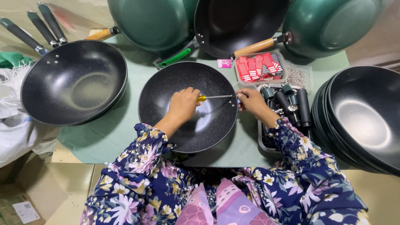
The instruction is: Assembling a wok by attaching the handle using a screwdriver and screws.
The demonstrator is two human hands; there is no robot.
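A black speckled pan (187, 125), round and deep, sits at the middle of the near edge of the green-covered bench (104, 137). The left hand (183, 104) closes its fingers around the yellow handle of a screwdriver (213, 97), whose thin metal shaft points to the pan's right rim. The right hand (252, 102) pinches that rim with curled fingers. Beside it a tray (262, 143) holds black handles (298, 106). Three green pans (150, 21) lean along the far edge.
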